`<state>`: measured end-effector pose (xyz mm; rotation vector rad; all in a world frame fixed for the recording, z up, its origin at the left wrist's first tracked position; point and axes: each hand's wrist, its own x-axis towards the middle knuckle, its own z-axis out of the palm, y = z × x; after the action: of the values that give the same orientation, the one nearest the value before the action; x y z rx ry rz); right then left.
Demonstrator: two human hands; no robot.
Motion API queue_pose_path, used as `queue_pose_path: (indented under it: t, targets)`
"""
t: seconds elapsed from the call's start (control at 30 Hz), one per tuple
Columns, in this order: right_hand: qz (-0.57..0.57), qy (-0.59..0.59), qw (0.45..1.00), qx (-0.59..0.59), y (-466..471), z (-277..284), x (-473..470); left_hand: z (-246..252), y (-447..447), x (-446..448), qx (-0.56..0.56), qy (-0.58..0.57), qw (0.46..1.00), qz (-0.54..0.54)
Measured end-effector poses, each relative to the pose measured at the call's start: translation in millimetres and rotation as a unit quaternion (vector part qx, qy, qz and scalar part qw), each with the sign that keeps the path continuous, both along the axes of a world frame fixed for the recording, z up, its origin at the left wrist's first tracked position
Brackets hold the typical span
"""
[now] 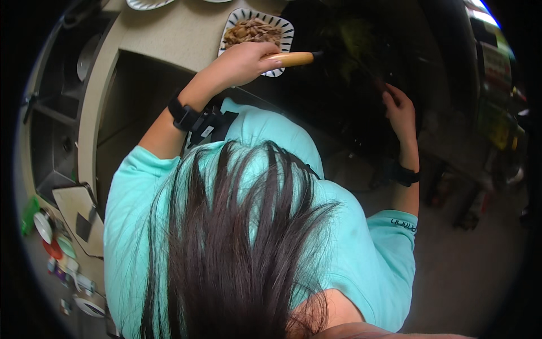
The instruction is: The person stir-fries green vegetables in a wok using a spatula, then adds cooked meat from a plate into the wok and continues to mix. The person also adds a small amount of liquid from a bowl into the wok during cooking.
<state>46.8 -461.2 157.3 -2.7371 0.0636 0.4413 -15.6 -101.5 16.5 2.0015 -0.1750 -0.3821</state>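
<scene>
My left hand (243, 61) is closed around a light wooden handle (296, 59) with a dark end, which reaches right over a dark area; the cookware it belongs to is too dark to make out. Under that hand, partly covered by it, a white square dish with dark rim strokes (288, 36) holds pieces of brownish food (256, 31). On the right, my right hand (400, 108) grips the dark reddish handle (380, 84) of a utensil. Its far end is lost in shadow near dim yellow-green food (355, 38).
A pale countertop (169, 38) runs along the top left, with a patterned plate (148, 3) at its far edge. At far left is a dark double sink (53, 135). Below it lie a cutting board (76, 212) and several bowls and small items. Shadowed shelving (495, 84) stands right.
</scene>
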Motion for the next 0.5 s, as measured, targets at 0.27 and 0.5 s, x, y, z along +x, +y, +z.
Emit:
queue_pose_path:
  t: [0.27, 0.5]
  targets:
    - [0.057, -0.081, 0.988, -0.117, -8, 10, 54, -9, -5, 1, 0.009, -0.018, 1.0, 0.008]
    - [0.183, 0.008, 0.969, -0.165, 0, 10, 17, -7, -6, -1, 0.007, -0.034, 0.999, 0.026]
